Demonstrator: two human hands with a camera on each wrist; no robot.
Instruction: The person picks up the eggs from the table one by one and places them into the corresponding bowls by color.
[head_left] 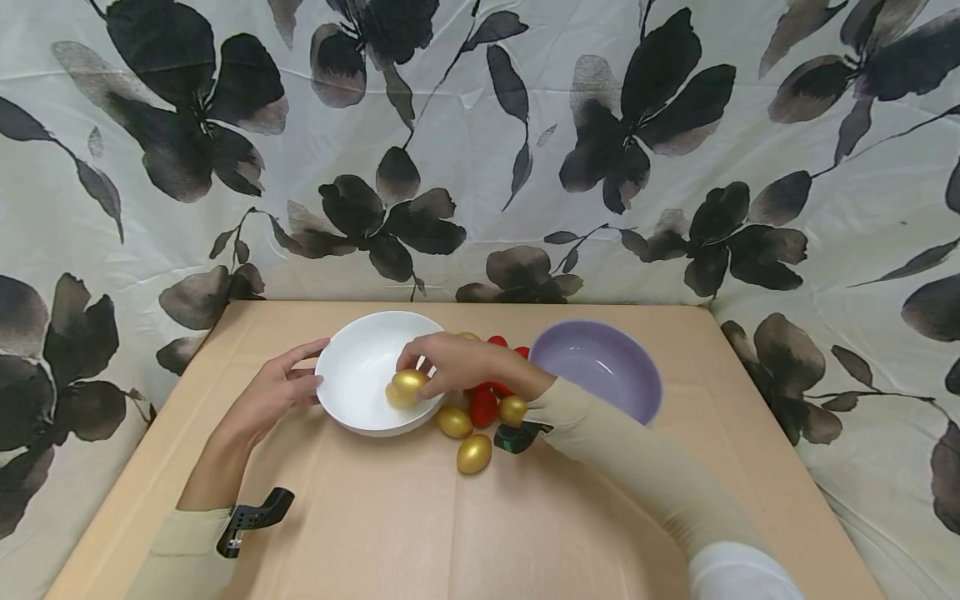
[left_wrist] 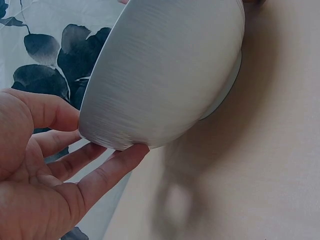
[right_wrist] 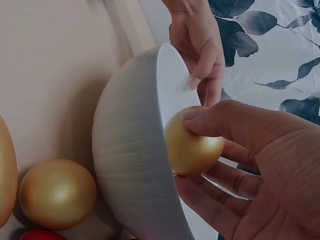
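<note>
My right hand [head_left: 457, 362] holds a golden egg [right_wrist: 192, 145] between thumb and fingers, over the near right inside of a white bowl [head_left: 352, 367]. Just below that egg in the head view lies another golden shape; I cannot tell whether it is a second egg or a reflection. My left hand [head_left: 273, 392] touches the bowl's left side, its thumb at the rim and extended fingers against the outer wall [left_wrist: 165, 75]. Loose golden eggs [head_left: 474, 454] and red eggs [head_left: 483, 408] lie right of the bowl, some partly hidden by my right arm.
A purple bowl [head_left: 600, 367] stands to the right, behind my right forearm. The wooden-coloured table [head_left: 390, 517] ends at a floral cloth [head_left: 450, 125] at the back. A black camera mount [head_left: 255, 521] sits on my left wrist.
</note>
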